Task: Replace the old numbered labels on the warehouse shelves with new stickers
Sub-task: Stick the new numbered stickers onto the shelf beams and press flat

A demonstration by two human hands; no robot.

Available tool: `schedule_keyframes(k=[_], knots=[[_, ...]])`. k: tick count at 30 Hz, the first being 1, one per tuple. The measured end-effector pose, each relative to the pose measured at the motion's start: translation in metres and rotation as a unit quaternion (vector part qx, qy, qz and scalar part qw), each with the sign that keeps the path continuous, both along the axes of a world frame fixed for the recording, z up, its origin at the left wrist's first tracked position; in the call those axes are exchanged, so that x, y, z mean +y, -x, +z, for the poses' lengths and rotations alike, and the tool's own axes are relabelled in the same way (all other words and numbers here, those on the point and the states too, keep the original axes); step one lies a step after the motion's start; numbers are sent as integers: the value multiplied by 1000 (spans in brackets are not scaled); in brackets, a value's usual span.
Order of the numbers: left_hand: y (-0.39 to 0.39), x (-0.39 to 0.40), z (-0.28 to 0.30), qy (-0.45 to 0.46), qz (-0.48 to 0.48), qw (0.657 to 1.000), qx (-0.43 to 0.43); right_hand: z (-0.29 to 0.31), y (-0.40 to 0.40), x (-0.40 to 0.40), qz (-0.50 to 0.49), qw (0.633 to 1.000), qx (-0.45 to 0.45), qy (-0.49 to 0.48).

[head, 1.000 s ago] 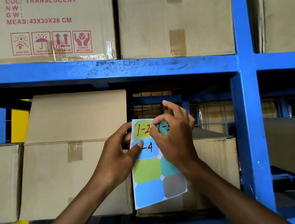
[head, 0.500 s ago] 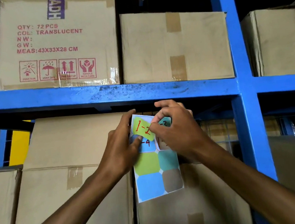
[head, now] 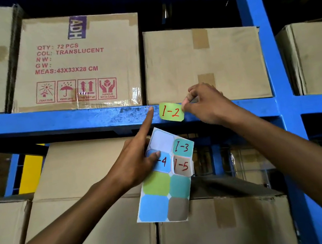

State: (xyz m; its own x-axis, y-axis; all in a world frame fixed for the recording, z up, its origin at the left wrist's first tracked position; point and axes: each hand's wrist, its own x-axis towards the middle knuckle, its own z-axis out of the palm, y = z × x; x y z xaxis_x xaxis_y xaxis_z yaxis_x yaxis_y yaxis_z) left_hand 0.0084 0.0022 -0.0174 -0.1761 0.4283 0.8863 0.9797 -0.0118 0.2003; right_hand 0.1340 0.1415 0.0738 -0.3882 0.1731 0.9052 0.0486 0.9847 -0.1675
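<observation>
My right hand [head: 205, 103] pinches the right edge of a green sticker marked "1-2" [head: 170, 112] and holds it against the front of the blue shelf beam [head: 73, 119]. My left hand [head: 134, 162] grips a sticker sheet [head: 165, 185] below the beam, thumb over the "-4" sticker, index finger stretched up to touch the beam just left of the green sticker. The sheet shows "1-3" and "1-5" stickers, several blank coloured ones, and an empty white slot at its top left.
Cardboard boxes stand on the shelf above: one printed "TRANSLUCENT" [head: 77, 61] and a plain one [head: 203, 62] right behind the sticker. More boxes [head: 76, 175] fill the shelf below. A blue upright post [head: 275, 85] rises at the right.
My right hand peeled the green "1-2" sticker off the sheet and carried it up to the beam. My left index finger rose to the beam. The view tilted upward.
</observation>
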Motion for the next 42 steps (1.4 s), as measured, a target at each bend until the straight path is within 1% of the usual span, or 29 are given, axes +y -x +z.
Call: schedule_keyframes(k=[7, 13, 17, 24, 30, 36, 42], knots=[[16, 9, 16, 62, 50, 996, 40, 18, 17, 0, -40, 999, -19, 2], [25, 18, 22, 83, 80, 993, 39, 24, 22, -3, -67, 997, -32, -19], [26, 22, 24, 95, 98, 990, 41, 26, 26, -3, -83, 995, -25, -39], [34, 24, 22, 105, 143, 983, 55, 25, 31, 4, -97, 992, -12, -73], [36, 25, 23, 101, 152, 981, 70, 27, 35, 9, -97, 992, 11, -83], [40, 28, 24, 98, 150, 981, 77, 24, 34, 8, -106, 989, 0, -99], [40, 28, 23, 95, 154, 980, 82, 21, 35, 11, -110, 987, 10, -115]])
